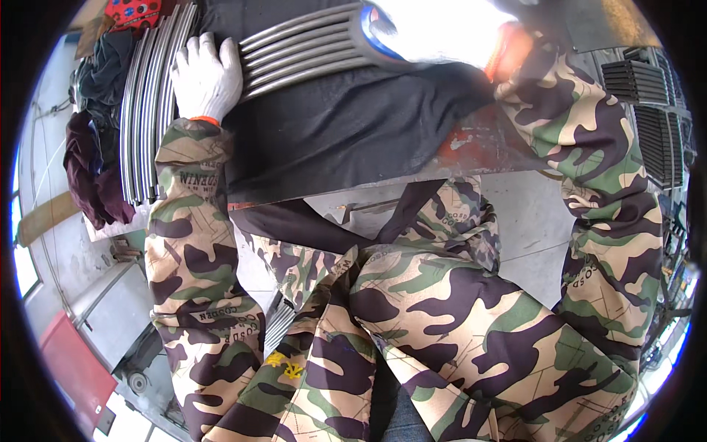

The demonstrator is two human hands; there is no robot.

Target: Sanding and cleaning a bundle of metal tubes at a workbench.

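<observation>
My left hand (208, 77), in a white knitted glove with an orange cuff, lies flat with its fingers stretched out. It rests at the left ends of a row of grey metal rods (294, 55) lying side by side on a black cloth (331, 125). Over the right part of these rods is my right hand (456, 33), also in a white glove with an orange cuff. Glare and blur wash out its fingers. A blue curved edge (379, 33) shows at its left side; whether it belongs to the glove or to something held, I cannot tell.
More metal rods (143, 110) stand in a bundle left of my left hand, beside dark crumpled cloths (96, 162). A red thing with round spots (132, 13) sits at the far left. Stacks of dark bars (648, 118) are at the right. The table's front edge (353, 190) runs before me.
</observation>
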